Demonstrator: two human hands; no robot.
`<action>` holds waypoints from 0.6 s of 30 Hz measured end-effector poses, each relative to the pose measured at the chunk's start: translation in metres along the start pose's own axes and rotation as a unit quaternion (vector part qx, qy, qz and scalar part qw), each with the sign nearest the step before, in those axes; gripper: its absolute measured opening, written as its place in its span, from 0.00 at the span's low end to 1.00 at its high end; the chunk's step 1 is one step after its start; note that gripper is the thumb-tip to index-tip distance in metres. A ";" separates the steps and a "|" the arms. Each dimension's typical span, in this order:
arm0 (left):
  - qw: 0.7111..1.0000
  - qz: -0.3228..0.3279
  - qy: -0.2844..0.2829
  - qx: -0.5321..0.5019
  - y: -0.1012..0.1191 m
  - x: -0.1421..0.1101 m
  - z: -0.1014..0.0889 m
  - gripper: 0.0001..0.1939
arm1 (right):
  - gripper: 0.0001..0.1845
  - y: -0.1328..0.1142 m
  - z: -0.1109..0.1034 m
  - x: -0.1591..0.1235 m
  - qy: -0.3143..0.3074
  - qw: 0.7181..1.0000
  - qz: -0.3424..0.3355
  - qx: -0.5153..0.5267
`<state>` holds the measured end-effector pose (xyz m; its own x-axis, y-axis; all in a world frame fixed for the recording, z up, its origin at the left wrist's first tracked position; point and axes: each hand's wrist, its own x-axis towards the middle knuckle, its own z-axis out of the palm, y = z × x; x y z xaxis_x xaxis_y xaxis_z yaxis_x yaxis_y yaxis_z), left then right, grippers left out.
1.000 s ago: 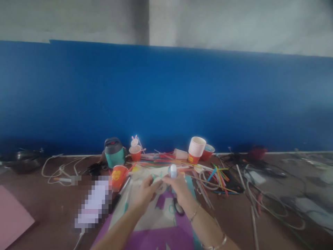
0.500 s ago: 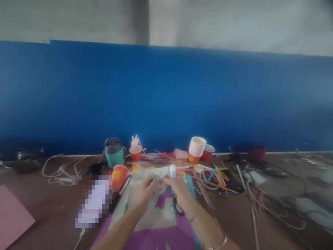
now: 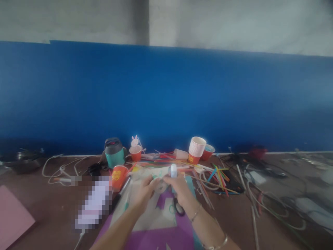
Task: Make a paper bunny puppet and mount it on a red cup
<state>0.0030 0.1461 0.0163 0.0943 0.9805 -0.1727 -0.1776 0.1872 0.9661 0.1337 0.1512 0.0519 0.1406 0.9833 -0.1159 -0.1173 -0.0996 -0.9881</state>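
My left hand [image 3: 145,189] pinches a small pale paper piece [image 3: 160,187], above a white sheet [image 3: 153,218] that lies on purple paper [image 3: 158,239]. Close on its right, my right hand [image 3: 178,185] is closed around a small white and light-blue tube [image 3: 173,171], which looks like glue and points up. The fingertips of both hands nearly meet at the paper piece, and fine detail there is blurred. Black-handled scissors [image 3: 179,208] lie just below my right wrist, partly covered. Green drawn lines show on the white sheet.
An orange paper cup [image 3: 119,177] and a teal flask [image 3: 114,158] stand left of the sheets. Behind are a cup stack [image 3: 197,149] and a cup with a bunny figure [image 3: 135,152]. Coloured sticks [image 3: 221,177] and cables [image 3: 275,208] lie to the right. A pink sheet [image 3: 14,218] lies far left.
The tube in my right hand has shifted very slightly right. The pale paper piece between my hands has turned and shows more of its face. Everything else stays put.
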 end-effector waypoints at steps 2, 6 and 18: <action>1.000 -0.003 0.000 0.009 0.001 0.000 0.000 0.24 | 0.08 0.000 0.000 0.000 0.004 1.000 -0.001 0.000; 1.000 0.011 -0.013 0.001 0.004 -0.002 0.001 0.23 | 0.08 0.001 -0.001 0.001 0.011 1.000 -0.002 -0.001; 1.000 -0.004 0.018 -0.017 0.007 -0.005 0.004 0.20 | 0.09 0.007 0.000 0.003 0.005 1.000 0.004 -0.009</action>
<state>0.0053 0.1422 0.0245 0.0601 0.9802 -0.1885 -0.2101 0.1970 0.9576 0.1336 0.1531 0.0446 0.1491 0.9809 -0.1246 -0.1006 -0.1104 -0.9888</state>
